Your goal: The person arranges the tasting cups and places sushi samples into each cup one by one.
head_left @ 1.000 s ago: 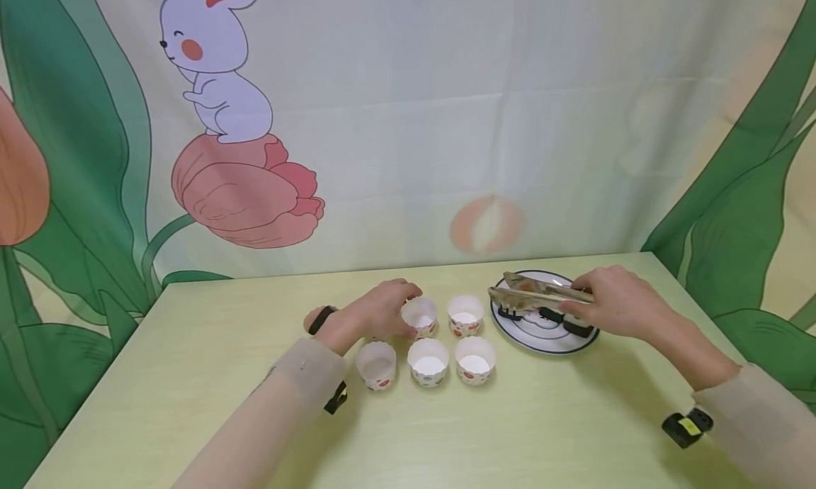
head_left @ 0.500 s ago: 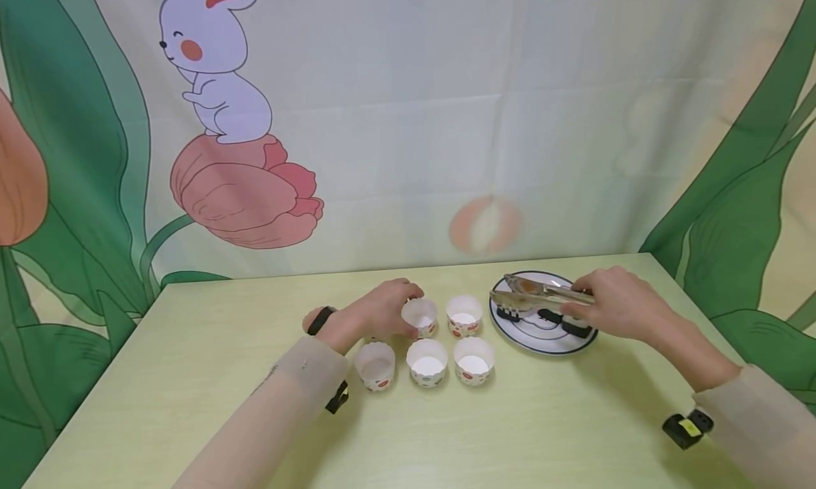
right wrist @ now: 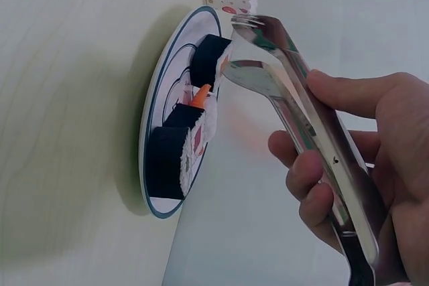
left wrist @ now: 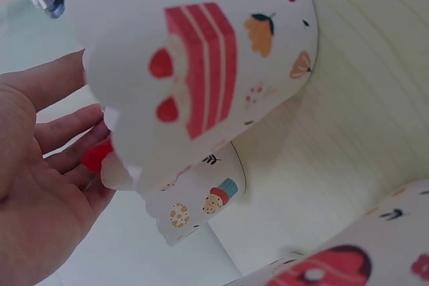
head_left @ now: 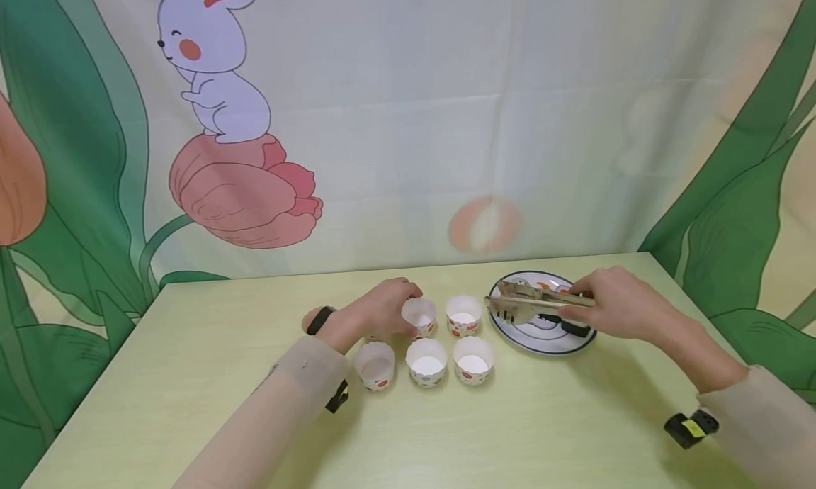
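Note:
My left hand (head_left: 385, 312) grips a white paper baking cup (head_left: 422, 326) in the back row, thumb in front and fingers behind. A red and white piece (left wrist: 100, 159) shows at a cup's rim by the fingers in the left wrist view; its kind is unclear. My right hand (head_left: 618, 305) holds metal tongs (right wrist: 335, 159), their tips slightly apart with nothing between them. These tips hover over a blue-rimmed white plate (head_left: 551, 347) bearing sushi rolls (right wrist: 167, 165) wrapped in dark seaweed.
Another paper cup (head_left: 464, 322) stands between the gripped one and the plate. In the front row are the left cup (head_left: 376, 372), the middle cup (head_left: 427, 368) and the right cup (head_left: 474, 365). Behind the pale table (head_left: 484, 432) hangs a printed cloth (head_left: 395, 120).
The tongs have shifted slightly left and toward me over the plate, uncovering some orange-red filling behind them. My left hand stays at the same cup.

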Available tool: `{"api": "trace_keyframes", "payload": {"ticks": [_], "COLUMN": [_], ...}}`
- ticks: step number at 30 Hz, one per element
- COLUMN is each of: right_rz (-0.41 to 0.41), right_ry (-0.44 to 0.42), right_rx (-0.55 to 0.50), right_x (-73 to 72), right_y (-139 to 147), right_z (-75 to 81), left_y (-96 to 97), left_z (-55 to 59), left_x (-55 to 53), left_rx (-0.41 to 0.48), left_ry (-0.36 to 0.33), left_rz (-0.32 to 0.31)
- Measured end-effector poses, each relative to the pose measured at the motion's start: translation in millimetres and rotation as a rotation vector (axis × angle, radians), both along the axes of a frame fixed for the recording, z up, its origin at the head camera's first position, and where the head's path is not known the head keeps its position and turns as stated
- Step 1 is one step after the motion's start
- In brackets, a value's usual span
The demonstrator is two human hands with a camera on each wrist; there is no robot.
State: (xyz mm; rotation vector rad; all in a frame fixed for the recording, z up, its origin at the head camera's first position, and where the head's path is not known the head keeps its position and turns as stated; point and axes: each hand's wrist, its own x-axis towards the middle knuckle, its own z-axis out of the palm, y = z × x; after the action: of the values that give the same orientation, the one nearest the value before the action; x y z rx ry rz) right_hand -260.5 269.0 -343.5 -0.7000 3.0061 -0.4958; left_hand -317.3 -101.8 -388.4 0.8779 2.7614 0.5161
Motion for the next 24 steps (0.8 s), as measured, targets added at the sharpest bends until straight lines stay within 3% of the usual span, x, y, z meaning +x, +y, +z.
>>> {"api": "trace_keyframes", "payload": {"ticks": [5,24], "right_rz": [-0.026,-0.037], "right_ry": [0.029,-0.027], "right_rx": [0.013,0.059], "right_x": [-1.8,-6.9], "right_y": [-0.5,-1.7], "right_z": [1.0,-7.3], "left_y": [1.3,2.0], "left_z": [0.0,-1.5], "left_x": [-0.2,-1.6], "left_rx": [-0.007,-0.016], "left_ry": [0.007,-0.001], "left_rz": [-0.004,0.007]}}
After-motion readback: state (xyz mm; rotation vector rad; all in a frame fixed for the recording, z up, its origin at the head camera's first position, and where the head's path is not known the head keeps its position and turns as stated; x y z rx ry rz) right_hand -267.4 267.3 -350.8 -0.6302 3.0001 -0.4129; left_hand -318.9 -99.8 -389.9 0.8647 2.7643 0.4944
